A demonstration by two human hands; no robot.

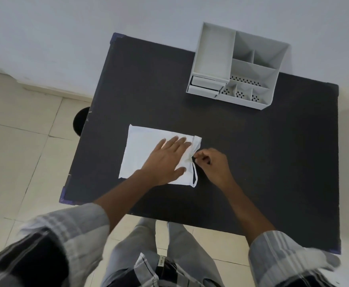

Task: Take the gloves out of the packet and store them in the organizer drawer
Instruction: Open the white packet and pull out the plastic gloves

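A dark table [242, 162] fills mid-frame, a grey organizer [236, 66] at upper right (drawer [205, 84] ajar). The white packet [140, 150] lies centre; the left hand [165, 160] presses flat on it, the right hand [213, 164] pinches its right edge.
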